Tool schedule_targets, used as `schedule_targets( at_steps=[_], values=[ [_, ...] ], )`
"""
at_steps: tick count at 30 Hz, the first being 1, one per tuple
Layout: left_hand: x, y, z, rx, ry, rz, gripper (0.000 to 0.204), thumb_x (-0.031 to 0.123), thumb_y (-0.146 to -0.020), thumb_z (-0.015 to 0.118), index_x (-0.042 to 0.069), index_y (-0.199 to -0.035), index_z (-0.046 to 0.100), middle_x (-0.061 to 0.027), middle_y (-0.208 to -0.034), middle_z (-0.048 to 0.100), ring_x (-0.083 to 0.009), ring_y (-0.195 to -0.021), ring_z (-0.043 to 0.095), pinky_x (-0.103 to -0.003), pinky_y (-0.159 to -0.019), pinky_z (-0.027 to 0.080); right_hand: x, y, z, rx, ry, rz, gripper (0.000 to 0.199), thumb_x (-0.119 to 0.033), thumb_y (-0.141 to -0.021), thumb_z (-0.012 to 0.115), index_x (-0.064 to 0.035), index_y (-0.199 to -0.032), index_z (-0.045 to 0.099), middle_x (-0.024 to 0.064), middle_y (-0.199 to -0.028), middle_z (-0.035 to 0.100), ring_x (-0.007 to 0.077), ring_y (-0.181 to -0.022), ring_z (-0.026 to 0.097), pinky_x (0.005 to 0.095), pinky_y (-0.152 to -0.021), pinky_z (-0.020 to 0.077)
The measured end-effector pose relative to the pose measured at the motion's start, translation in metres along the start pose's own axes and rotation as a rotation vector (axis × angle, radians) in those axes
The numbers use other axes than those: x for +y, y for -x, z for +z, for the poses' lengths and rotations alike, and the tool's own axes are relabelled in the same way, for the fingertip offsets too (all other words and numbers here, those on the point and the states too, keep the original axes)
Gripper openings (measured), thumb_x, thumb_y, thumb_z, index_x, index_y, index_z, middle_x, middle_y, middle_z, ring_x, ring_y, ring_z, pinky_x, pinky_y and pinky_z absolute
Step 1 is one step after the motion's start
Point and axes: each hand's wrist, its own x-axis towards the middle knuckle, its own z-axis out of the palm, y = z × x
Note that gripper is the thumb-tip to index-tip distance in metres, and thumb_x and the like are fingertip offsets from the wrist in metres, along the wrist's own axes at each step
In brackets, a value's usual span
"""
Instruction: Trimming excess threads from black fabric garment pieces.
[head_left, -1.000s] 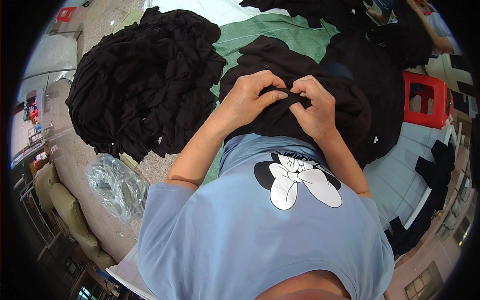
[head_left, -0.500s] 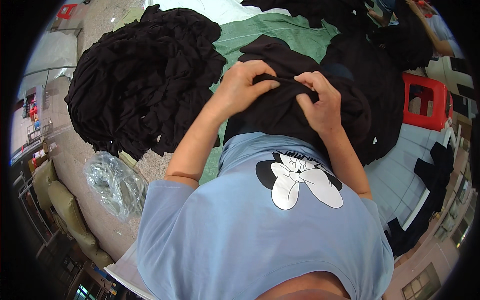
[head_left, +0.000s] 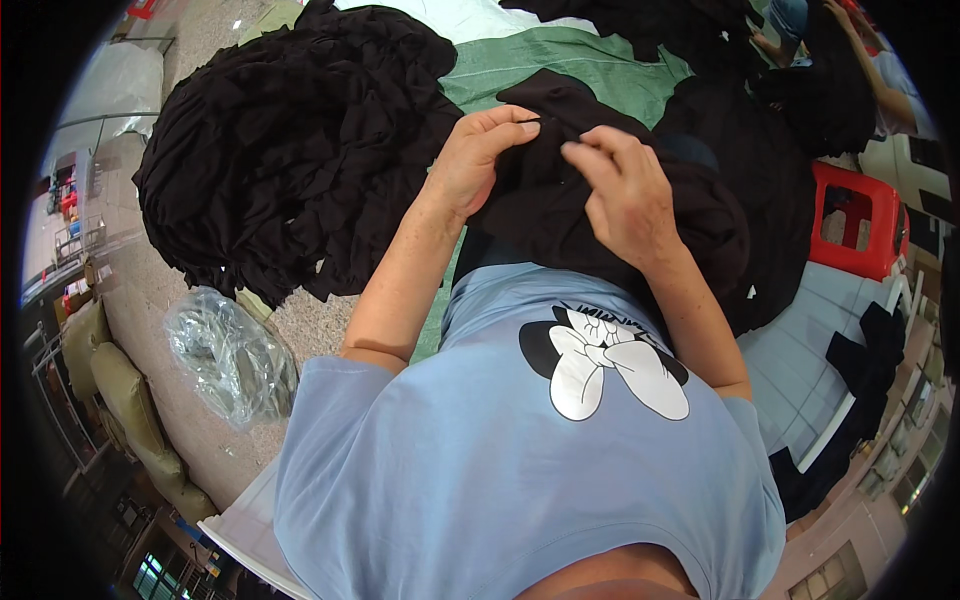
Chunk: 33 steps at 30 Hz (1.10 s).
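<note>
The left hand's fingers [head_left: 515, 122] are curled and pinched on a fold of the black garment [head_left: 560, 210]; the left hand [head_left: 480, 160] sits on its upper left part. Beside it, the right hand [head_left: 625, 195] lies on top of the cloth with its fingers [head_left: 590, 150] bent together, the tips pressed into or nipping the same ridge of fabric, close to the left fingertips but not quite touching them. Whether they truly clamp a seam cannot be told.

The garment lies bunched in the person's lap, against the blue shirt [head_left: 520, 480], partly over the green sheet [head_left: 600, 65]. It looks soft, thin and limp, light to lift, likely to sag and slide in folds; an edge or seam pinched between thumb and forefinger seems the surest hold, as a flat palm would only drag it.

Counted: one garment in hand. One big heap [head_left: 290, 150] of black cloth lies on the left, near the left forearm. More black pieces lie at right, too merged to count. One crumpled clear plastic bag [head_left: 230, 355] lies on the floor below the heap. One red stool [head_left: 855, 220] stands at right. Another person's arm [head_left: 885, 90] shows at the top right, well apart.
</note>
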Motion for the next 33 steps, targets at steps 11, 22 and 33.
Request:
schedule_targets(
  at_steps=[11,22,33],
  values=[
    [0.007,0.012,0.014,0.059,-0.293,0.110,0.011,0.004,-0.088,0.070,-0.001,-0.098,0.070,-0.0001,-0.092,0.068,-0.0066,-0.085,0.061,-0.021,-0.080,0.047,0.006,0.001,-0.011,-0.233,-0.358,-0.063,0.021,-0.004,-0.065,0.064,-0.0042,-0.086,0.063,0.0069,-0.090,0.061,0.0250,-0.092,0.058,0.0375,-0.090,0.0424],
    [0.000,0.016,0.022,0.050,-0.430,0.014,0.013,0.002,-0.083,0.075,0.000,-0.095,0.070,0.0012,-0.085,0.067,-0.0044,-0.078,0.059,-0.019,-0.071,0.047,0.002,0.006,-0.016,-0.344,-0.263,-0.010,0.017,-0.005,-0.069,0.068,-0.0048,-0.085,0.062,0.0074,-0.083,0.053,0.0255,-0.086,0.052,0.0396,-0.094,0.0365],
    [0.008,0.022,0.028,-0.081,-0.607,0.006,0.013,-0.001,-0.081,0.072,-0.003,-0.094,0.070,-0.0001,-0.085,0.068,-0.0042,-0.077,0.059,-0.020,-0.071,0.048,0.010,0.011,0.002,0.136,-0.046,-0.337,0.020,-0.008,-0.079,0.065,-0.0030,-0.098,0.064,0.0077,-0.099,0.063,0.0224,-0.091,0.062,0.0389,-0.088,0.0476]
  ],
)
